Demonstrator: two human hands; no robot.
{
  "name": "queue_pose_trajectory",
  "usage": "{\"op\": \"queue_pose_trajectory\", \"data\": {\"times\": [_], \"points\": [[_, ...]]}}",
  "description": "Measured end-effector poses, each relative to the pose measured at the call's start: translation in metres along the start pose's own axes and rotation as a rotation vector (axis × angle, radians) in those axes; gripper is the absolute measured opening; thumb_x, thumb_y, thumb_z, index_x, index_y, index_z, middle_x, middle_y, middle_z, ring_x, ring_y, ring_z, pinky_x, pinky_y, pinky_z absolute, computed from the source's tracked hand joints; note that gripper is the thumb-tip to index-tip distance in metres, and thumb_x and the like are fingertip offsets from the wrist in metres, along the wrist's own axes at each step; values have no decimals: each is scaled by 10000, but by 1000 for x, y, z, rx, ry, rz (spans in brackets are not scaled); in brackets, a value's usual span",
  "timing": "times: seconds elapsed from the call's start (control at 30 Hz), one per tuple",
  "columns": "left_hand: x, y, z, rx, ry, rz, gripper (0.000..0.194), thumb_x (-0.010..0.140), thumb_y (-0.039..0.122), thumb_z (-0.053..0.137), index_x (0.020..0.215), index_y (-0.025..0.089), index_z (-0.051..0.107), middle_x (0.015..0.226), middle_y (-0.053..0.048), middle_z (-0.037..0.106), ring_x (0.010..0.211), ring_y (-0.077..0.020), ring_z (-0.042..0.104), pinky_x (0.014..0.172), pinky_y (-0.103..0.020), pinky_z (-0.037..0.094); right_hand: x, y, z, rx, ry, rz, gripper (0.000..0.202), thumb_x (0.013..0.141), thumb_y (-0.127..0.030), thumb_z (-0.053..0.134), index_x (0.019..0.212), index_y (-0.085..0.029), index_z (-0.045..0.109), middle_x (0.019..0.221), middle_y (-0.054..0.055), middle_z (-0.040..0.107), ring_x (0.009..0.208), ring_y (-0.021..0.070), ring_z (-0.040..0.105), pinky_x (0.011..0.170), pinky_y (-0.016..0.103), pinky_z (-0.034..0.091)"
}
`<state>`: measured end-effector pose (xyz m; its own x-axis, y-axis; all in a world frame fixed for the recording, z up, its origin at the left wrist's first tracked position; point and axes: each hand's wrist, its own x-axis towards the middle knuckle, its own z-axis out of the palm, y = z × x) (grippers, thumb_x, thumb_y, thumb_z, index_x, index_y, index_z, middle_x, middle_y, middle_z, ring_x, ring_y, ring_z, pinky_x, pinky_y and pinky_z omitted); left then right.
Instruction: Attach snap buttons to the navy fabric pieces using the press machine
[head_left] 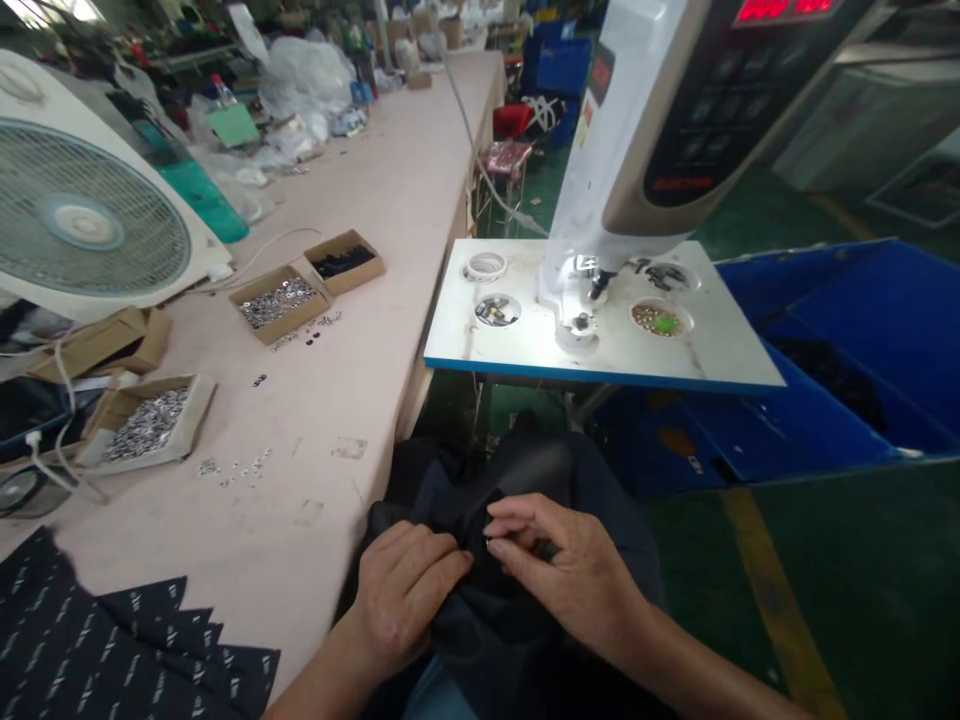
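A dark cloth garment point(517, 620) lies bunched across my lap. My left hand point(409, 580) is closed on a fold of it, thumb and fingers pressed together. Just to the right, my right hand point(559, 560) pinches at the same cloth; a tiny shiny bit shows at its fingertips, too small to name. Ahead of both hands stands a snap-fastening press point(630, 130) with a lit red display. Its white table board point(480, 350) has round cups holding small metal parts.
On the long pink table point(360, 370) are a box of metal fasteners point(281, 300), another parts box point(150, 425), a box of black pieces point(345, 262) and loose fasteners. A fan point(90, 210) stands left, above stacked dark printed fabric point(127, 640). Blue bins point(847, 290) are at right.
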<state>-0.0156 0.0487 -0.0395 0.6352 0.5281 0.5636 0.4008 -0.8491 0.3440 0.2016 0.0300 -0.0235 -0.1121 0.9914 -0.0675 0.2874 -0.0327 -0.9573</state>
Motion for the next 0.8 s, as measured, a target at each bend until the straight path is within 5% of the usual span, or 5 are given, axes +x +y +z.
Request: {"op": "queue_pose_trajectory", "data": {"times": [0.37, 0.8], "points": [[1, 0, -5, 8, 8, 29, 161, 926, 107, 511, 1021, 123, 640, 915, -103, 695, 781, -176, 601, 649, -317, 438, 6, -4, -3, -258, 15, -342, 311, 864, -183, 678, 1165, -258, 659, 943, 2, 763, 906, 167, 710, 886, 292, 536], [-2, -4, -9, -56, 20, -17, 161, 912, 107, 535, 1026, 126, 648, 940, -104, 706, 784, -181, 600, 656, -325, 418, 6, -9, 7, -325, -2, -423, 360, 848, -121, 666, 1186, -236, 615, 930, -20, 766, 841, 137, 716, 827, 248, 531]]}}
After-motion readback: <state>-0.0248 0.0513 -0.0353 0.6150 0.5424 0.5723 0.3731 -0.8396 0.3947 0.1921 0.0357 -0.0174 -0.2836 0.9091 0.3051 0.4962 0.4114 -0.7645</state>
